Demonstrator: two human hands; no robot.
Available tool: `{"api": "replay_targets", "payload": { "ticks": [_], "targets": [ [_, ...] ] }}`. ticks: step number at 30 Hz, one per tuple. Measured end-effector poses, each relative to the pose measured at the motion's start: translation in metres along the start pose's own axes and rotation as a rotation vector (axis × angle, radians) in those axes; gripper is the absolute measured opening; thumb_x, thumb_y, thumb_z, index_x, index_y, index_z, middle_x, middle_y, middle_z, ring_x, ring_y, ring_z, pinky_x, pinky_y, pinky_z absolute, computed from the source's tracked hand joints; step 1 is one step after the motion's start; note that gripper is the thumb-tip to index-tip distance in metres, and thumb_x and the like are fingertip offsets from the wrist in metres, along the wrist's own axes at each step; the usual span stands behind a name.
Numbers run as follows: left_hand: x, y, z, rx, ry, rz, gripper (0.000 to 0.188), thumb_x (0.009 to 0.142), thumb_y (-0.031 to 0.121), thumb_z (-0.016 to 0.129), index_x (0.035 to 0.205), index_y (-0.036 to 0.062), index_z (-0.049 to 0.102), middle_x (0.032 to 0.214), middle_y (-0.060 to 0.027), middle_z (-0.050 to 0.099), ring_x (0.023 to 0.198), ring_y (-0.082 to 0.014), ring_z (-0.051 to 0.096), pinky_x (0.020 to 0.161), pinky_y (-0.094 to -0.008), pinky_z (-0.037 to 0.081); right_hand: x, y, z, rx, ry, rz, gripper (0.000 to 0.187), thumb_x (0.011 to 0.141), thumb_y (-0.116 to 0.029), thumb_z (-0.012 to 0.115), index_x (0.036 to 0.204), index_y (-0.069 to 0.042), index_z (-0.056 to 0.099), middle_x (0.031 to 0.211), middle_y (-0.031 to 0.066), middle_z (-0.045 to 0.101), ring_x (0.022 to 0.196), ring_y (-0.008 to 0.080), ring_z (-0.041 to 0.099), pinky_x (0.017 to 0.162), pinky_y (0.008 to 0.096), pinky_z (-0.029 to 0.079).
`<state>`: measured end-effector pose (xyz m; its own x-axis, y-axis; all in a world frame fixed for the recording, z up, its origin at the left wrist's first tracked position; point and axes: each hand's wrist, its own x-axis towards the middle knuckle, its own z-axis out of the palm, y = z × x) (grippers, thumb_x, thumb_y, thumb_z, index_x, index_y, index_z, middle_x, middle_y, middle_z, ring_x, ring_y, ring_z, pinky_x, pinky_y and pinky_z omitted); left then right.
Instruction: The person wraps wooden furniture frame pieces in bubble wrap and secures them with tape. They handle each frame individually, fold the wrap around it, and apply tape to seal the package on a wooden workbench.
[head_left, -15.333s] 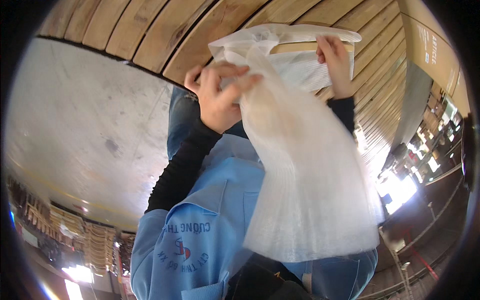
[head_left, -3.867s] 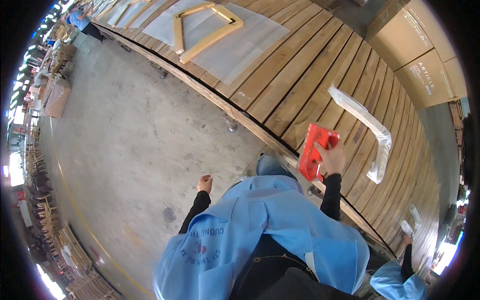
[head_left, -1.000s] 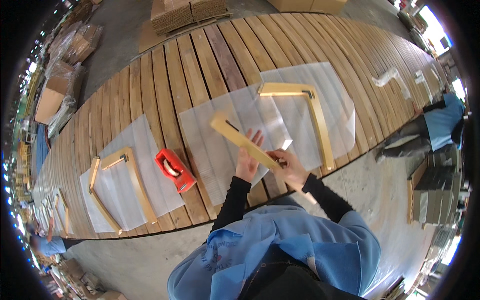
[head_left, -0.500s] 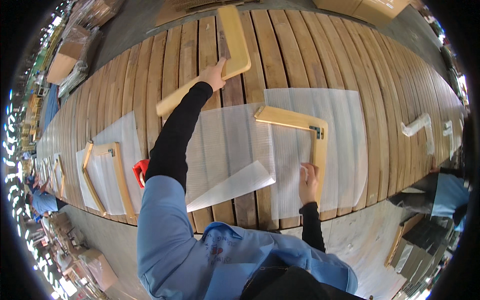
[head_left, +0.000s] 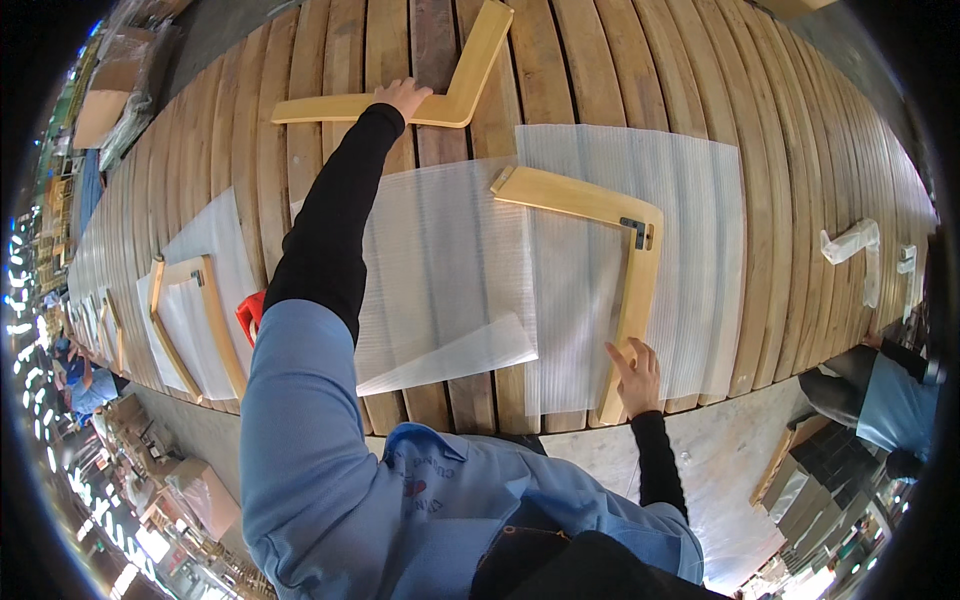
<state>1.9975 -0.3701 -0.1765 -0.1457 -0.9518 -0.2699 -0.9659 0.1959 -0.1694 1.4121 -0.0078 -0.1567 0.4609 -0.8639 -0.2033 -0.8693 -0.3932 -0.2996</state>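
Observation:
My left hand (head_left: 403, 98) is closed over the long arm of an L-shaped light wooden frame piece (head_left: 480, 65) at the far side of the slatted table. Nearer me, a second L-shaped wooden piece (head_left: 570, 197), with a dark metal bracket (head_left: 635, 232) at its corner, lies on a translucent foam sheet (head_left: 695, 270). My right hand (head_left: 636, 378) grips its lower leg close to the table's front edge, thumb on the left and fingers on the right. Another foam sheet (head_left: 440, 260), one corner folded over, lies between my arms.
On the left, more wooden frame pieces (head_left: 215, 325) rest on a foam sheet beside a red tape dispenser (head_left: 250, 315). White wrapped parts (head_left: 855, 245) lie on the right end of the slatted table (head_left: 780, 230). A co-worker in blue (head_left: 895, 400) stands at right; cartons (head_left: 105, 105) stand far left.
The far wooden piece has turned clockwise under my left hand. My right hand has shifted lower, and the near piece's leg has swung left across its sheet. The view has shifted too.

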Motion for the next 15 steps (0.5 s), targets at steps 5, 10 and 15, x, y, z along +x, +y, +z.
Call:
{"api": "replay_targets", "payload": {
  "ticks": [5, 10, 15],
  "targets": [
    [-0.092, 0.074, -0.002, -0.468, 0.513, -0.069, 0.048, 0.088, 0.002, 0.062, 0.133, 0.0155, 0.059, 0.13, -0.0156, 0.056, 0.126, -0.0377, 0.052, 0.105, -0.0507, 0.045, -0.013, 0.023, 0.01, -0.563, -0.133, -0.343, 0.057, 0.092, -0.018, 0.059, 0.148, -0.028, 0.05, 0.162, 0.0052, 0.034, 0.153, 0.0301, 0.025, 0.121, 0.0649, 0.021],
    [-0.308, 0.214, 0.044, -0.759, 0.284, 0.073, 0.05, 0.088, 0.024, 0.069, 0.136, 0.0193, 0.056, 0.147, -0.0175, 0.048, 0.14, -0.0411, 0.04, 0.114, -0.0617, 0.03, -0.014, 0.062, 0.027, -0.54, -0.323, -0.649, 0.052, 0.092, -0.02, 0.059, 0.144, -0.022, 0.052, 0.16, 0.0005, 0.04, 0.154, 0.021, 0.025, 0.126, 0.0594, 0.017],
    [-0.417, 0.282, 0.029, -0.591, -0.154, 0.048, 0.081, 0.083, 0.048, 0.077, 0.154, 0.0371, 0.042, 0.167, -0.0166, 0.021, 0.154, -0.0422, 0.016, 0.11, -0.0824, 0.01, 0.016, 0.002, -0.079, -0.474, -0.222, -0.81, 0.058, 0.076, -0.018, 0.074, 0.132, -0.014, 0.06, 0.155, 0.0038, 0.048, 0.149, 0.0205, 0.037, 0.127, 0.0545, 0.022]
  ]
}}
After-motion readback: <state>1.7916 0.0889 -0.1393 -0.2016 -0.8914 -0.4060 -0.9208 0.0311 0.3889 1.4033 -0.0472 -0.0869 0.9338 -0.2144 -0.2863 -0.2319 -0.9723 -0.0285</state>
